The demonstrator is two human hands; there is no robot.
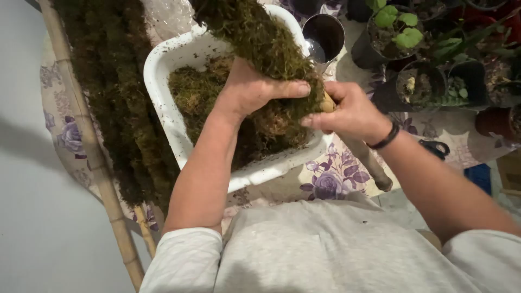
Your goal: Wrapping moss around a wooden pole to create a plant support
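A pole wrapped in green-brown moss (255, 32) slants over a white tub (163, 70) that holds loose moss (195, 92). My left hand (255, 89) is clamped around the lower end of the moss wrap, thumb on top. My right hand (350, 111) grips the bare wooden stick (369, 163) just below the moss, fingertips pressed against the moss edge. The stick's lower end runs down to the right, past a black wristband on my right wrist.
Two finished moss poles on bamboo canes (116, 108) lie at the left on a flowered cloth (331, 182). A metal cup (324, 35) stands behind the tub. Several potted plants (399, 32) crowd the upper right. Black-handled scissors (434, 147) lie at the right.
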